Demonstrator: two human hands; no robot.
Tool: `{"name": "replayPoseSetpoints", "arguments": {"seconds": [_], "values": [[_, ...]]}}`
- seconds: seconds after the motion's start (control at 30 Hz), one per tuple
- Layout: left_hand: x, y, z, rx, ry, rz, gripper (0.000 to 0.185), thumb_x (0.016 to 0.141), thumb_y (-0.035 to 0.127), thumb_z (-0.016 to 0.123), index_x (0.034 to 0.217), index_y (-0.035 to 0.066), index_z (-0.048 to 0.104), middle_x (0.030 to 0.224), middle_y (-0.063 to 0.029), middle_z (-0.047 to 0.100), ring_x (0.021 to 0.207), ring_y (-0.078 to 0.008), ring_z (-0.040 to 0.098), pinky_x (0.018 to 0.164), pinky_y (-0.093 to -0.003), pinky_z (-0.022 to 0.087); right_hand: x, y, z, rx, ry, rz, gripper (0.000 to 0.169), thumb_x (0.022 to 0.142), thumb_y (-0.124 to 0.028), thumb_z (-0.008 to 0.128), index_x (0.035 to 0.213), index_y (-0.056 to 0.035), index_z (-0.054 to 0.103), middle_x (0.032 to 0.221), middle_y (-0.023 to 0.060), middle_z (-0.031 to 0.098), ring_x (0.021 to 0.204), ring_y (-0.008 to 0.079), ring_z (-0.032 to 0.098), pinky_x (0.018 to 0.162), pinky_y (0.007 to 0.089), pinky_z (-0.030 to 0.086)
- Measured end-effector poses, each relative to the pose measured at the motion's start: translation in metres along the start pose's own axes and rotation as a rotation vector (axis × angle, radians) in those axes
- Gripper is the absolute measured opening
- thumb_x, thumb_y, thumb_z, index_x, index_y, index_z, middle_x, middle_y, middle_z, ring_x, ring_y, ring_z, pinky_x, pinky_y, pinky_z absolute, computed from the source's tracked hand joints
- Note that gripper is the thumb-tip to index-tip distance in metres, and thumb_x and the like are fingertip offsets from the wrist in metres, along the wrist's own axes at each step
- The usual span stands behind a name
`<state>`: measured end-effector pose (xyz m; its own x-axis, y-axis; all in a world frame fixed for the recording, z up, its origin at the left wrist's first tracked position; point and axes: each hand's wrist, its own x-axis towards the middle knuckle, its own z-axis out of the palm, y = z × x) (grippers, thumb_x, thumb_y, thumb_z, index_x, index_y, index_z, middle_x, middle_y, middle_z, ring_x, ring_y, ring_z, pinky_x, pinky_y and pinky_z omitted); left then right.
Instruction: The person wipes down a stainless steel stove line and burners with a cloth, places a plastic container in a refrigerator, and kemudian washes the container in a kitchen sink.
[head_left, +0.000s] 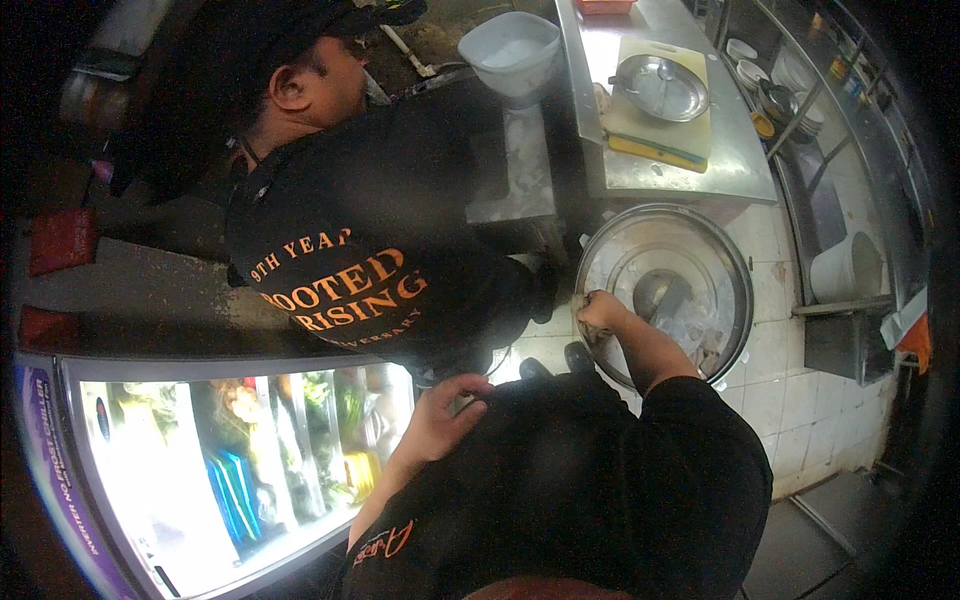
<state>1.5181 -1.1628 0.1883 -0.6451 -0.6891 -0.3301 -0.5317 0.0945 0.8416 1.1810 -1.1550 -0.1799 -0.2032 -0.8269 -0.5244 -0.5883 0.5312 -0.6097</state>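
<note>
My right hand (604, 311) is a fist at the left rim of a large round metal pot (739, 247). A brownish cloth-like thing (592, 334) shows under its fingers; its shape is mostly hidden. Inside the pot lie clear plastic wrapping (686, 319) and a dark rounded thing, hard to make out. My left hand (446, 416) is at my front, thumb and fingers apart, with nothing visible between them. It is close to the back of a person in a black printed shirt (360, 202).
A lit glass-door chiller (67, 397) with vegetables stands at left. On the steel counter (742, 180) lie a cutting board (697, 67), a steel bowl (652, 86) with a spoon, and a yellow-green-handled tool. A white tub (510, 79) sits beyond the person. Dishes (750, 75) fill a right-hand shelf.
</note>
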Motion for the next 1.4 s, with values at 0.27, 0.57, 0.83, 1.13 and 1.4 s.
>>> {"name": "replayPoseSetpoints", "arguments": {"seconds": [0.27, 0.57, 0.83, 1.13, 1.4], "values": [[0.017, 0.011, 0.005, 0.004, -0.009, 0.018, 0.026, 0.091, 0.008, 0.069, 0.116, 0.001, 0.068, 0.115, -0.0131, 0.073, 0.113, -0.0231, 0.067, 0.102, -0.0365, 0.049, 0.01, 0.009, -0.01, -0.025, -0.029, 0.01, 0.067, 0.071, -0.039, 0.069, 0.116, 0.0113, 0.067, 0.111, 0.0337, 0.069, 0.107, 0.0445, 0.068, 0.096, 0.0433, 0.053], [-0.024, -0.016, 0.0, 0.003, 0.007, 0.064, 0.027, 0.091, 0.008, 0.07, 0.116, 0.001, 0.068, 0.116, -0.0136, 0.072, 0.114, -0.0246, 0.067, 0.102, -0.0372, 0.049, -0.014, -0.015, 0.008, -0.024, -0.044, 0.031, 0.063, 0.071, -0.038, 0.068, 0.111, 0.0105, 0.069, 0.111, 0.0342, 0.069, 0.107, 0.0451, 0.068, 0.094, 0.0454, 0.054], [-0.035, -0.011, -0.019, 0.078, 0.02, 0.123, 0.031, 0.09, 0.012, 0.074, 0.119, 0.002, 0.067, 0.12, -0.0152, 0.071, 0.114, -0.0298, 0.067, 0.102, -0.0397, 0.05, -0.028, -0.038, -0.004, -0.169, -0.069, -0.052, 0.062, 0.074, -0.044, 0.067, 0.105, 0.0099, 0.071, 0.105, 0.0347, 0.069, 0.102, 0.0465, 0.069, 0.09, 0.0479, 0.054], [-0.149, 0.108, -0.153, 0.165, -0.063, 0.548, 0.052, 0.08, 0.028, 0.084, 0.119, -0.001, 0.068, 0.121, -0.0158, 0.071, 0.108, -0.0343, 0.069, 0.093, -0.0461, 0.053, -0.01, -0.056, -0.032, -0.726, -0.053, -0.537, 0.051, 0.084, -0.043, 0.066, 0.11, 0.0008, 0.073, 0.116, 0.0269, 0.07, 0.11, 0.0421, 0.067, 0.095, 0.05, 0.053], [-0.176, 0.213, -0.192, 1.102, 0.395, 0.528, 0.039, 0.083, 0.032, 0.078, 0.109, 0.004, 0.07, 0.113, -0.0162, 0.072, 0.102, -0.034, 0.069, 0.086, -0.0475, 0.053, 0.007, -0.161, -0.044, 0.278, 0.177, -0.273, 0.05, 0.08, -0.023, 0.074, 0.118, 0.0079, 0.067, 0.095, 0.0178, 0.076, 0.086, 0.0293, 0.074, 0.08, 0.04, 0.057]]}}
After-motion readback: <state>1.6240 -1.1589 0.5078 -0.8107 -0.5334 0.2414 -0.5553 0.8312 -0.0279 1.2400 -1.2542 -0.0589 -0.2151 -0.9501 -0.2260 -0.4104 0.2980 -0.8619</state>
